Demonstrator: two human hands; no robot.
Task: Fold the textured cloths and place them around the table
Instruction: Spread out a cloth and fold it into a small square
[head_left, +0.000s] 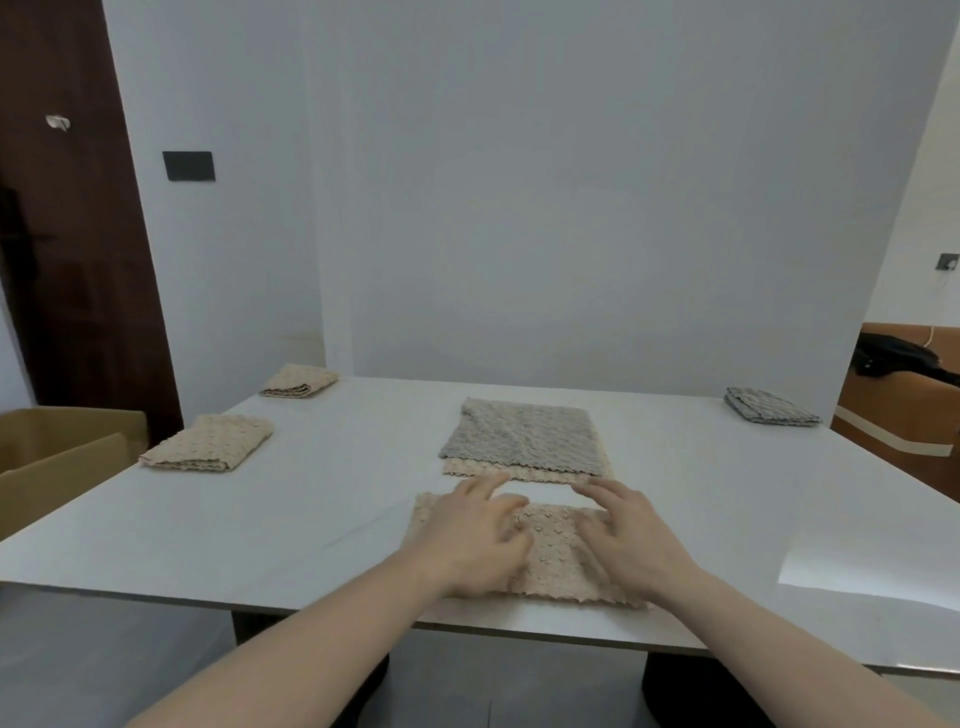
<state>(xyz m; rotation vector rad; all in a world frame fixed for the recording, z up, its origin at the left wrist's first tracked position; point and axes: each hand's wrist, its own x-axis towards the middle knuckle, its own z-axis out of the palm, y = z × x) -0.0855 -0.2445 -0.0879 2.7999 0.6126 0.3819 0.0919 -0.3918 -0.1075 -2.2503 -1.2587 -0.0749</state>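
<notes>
A beige textured cloth (550, 556) lies folded near the table's front edge. My left hand (472, 535) and my right hand (623, 535) both rest flat on top of it, fingers spread, pressing it down. Just behind it a grey cloth (524, 431) lies spread over another beige cloth (519, 470). Two folded beige cloths sit on the left side, one nearer (210, 441) and one at the far corner (300, 382). A folded grey cloth (769, 407) sits at the far right corner.
The white table (337, 493) stands against a pale wall. A cardboard box (57, 457) is beside its left edge. A brown door (67, 218) is at the left. An orange-brown seat (904, 415) with a dark item on it is at the right.
</notes>
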